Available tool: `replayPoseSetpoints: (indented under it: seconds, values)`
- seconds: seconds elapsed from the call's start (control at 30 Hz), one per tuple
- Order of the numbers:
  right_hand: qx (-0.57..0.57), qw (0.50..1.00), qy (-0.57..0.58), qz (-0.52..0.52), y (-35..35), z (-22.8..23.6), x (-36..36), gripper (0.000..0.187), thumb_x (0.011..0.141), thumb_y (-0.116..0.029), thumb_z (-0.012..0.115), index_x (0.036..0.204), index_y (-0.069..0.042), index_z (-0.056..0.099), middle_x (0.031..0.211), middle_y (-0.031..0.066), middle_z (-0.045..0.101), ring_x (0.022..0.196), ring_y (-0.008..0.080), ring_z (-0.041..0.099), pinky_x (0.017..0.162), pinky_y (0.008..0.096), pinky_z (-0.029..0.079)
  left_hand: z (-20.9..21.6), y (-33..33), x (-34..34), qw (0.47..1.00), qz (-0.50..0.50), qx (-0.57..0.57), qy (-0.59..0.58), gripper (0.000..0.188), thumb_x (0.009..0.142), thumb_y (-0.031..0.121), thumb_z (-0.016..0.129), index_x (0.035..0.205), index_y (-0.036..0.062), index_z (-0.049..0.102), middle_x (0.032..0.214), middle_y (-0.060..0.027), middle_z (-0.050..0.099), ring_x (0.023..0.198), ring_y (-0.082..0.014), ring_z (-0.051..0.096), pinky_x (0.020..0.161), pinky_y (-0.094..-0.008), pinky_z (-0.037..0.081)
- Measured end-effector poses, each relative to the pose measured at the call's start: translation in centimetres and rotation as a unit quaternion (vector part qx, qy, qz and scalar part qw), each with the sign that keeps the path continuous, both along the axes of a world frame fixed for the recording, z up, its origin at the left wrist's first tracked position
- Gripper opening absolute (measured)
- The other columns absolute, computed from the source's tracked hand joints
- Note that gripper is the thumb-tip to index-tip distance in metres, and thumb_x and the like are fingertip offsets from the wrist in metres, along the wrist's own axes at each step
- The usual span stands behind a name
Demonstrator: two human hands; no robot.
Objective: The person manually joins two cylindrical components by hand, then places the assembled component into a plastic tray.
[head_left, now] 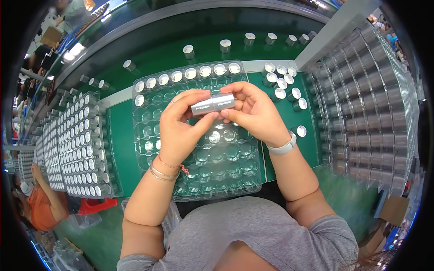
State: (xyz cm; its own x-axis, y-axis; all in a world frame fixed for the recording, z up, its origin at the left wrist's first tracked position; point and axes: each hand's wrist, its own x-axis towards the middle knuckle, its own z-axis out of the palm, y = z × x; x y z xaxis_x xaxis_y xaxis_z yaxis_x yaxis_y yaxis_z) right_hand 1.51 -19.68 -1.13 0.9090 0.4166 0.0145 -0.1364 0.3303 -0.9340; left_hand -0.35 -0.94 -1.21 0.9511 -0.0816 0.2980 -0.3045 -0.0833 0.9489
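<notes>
While both hands meet above the middle of the clear blister tray [199, 180], they share one small silver-grey cylinder [213, 104], held lying crosswise, left to right, just over the tray's empty pockets. The left hand [178, 128] pinches its left half between thumb and fingers, and the right hand [255, 113] closes around its right end, fingertips curled over the top; neither hand is spread or free. A seam near the middle suggests two parts, perhaps a cap and a body, though the view is too small to be sure. It looks rigid and light, with a smooth, matte-metallic skin that could slip under a loose pinch, so a hold on each half, to either side of the seam, seems the secure way to keep it. Along the tray's far edge one row of pockets already holds upright cylinders with white tops [205, 71]. Loose ones stand on the green surface [120, 135] to the right [285, 83], a filled tray [79, 144] lies to the left, and stacked trays of grey cylinders [370, 99] rise at the right.
</notes>
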Motion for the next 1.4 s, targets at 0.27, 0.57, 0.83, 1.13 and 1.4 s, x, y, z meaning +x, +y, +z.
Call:
replayPoseSetpoints:
  seconds: [0.27,0.57,0.83,1.13,1.4]
  values:
    - [-0.004,1.0,0.002,-0.004,0.07,-0.06,-0.09,0.037,0.086,0.008,0.061,0.121,0.002,0.05,0.111,0.0117,0.06,0.095,0.0148,0.065,0.076,0.0253,0.054,-0.18,-0.13,-0.05,1.0,0.008,0.002,-0.001,0.036,0.074,-0.006,0.073,0.109,-0.0016,0.064,0.116,-0.0118,0.06,0.103,-0.0199,0.063,0.085,-0.0287,0.057]
    - [-0.005,1.0,-0.003,-0.004,0.08,-0.03,0.01,0.037,0.087,0.007,0.061,0.121,0.002,0.05,0.11,0.0116,0.061,0.095,0.0147,0.065,0.077,0.0254,0.054,-0.31,-0.1,0.01,1.0,0.011,0.003,0.002,0.037,0.074,-0.006,0.073,0.109,-0.0012,0.064,0.116,-0.0117,0.06,0.104,-0.0201,0.063,0.085,-0.0292,0.058]
    - [0.007,1.0,0.004,0.012,-0.08,-0.32,0.11,0.037,0.087,0.007,0.061,0.121,0.002,0.049,0.111,0.0114,0.06,0.095,0.0143,0.064,0.078,0.0261,0.054,-0.01,-0.29,-0.12,0.998,-0.007,-0.051,0.029,0.037,0.076,-0.009,0.071,0.111,-0.0018,0.062,0.119,-0.0119,0.056,0.104,-0.0214,0.063,0.084,-0.0288,0.06]
    - [0.001,0.999,-0.02,-0.035,-0.21,-0.08,0.17,0.032,0.09,0.001,0.06,0.121,0.001,0.05,0.107,0.0106,0.06,0.089,0.0151,0.064,0.076,0.0261,0.053,-0.49,0.28,0.08,0.991,-0.048,-0.119,0.037,0.027,0.086,0.0,0.066,0.113,-0.0027,0.061,0.121,-0.0113,0.053,0.102,-0.0199,0.062,0.081,-0.031,0.06]
    - [-0.014,0.998,-0.006,-0.055,-0.75,0.08,0.49,0.021,0.099,-0.018,0.054,0.111,-0.001,0.055,0.109,0.0119,0.063,0.084,0.0149,0.063,0.073,0.0267,0.052,-0.06,0.33,-0.01,0.986,-0.048,-0.133,0.093,0.031,0.1,0.016,0.049,0.126,-0.001,0.052,0.12,-0.0133,0.053,0.096,-0.018,0.063,0.081,-0.0312,0.058]
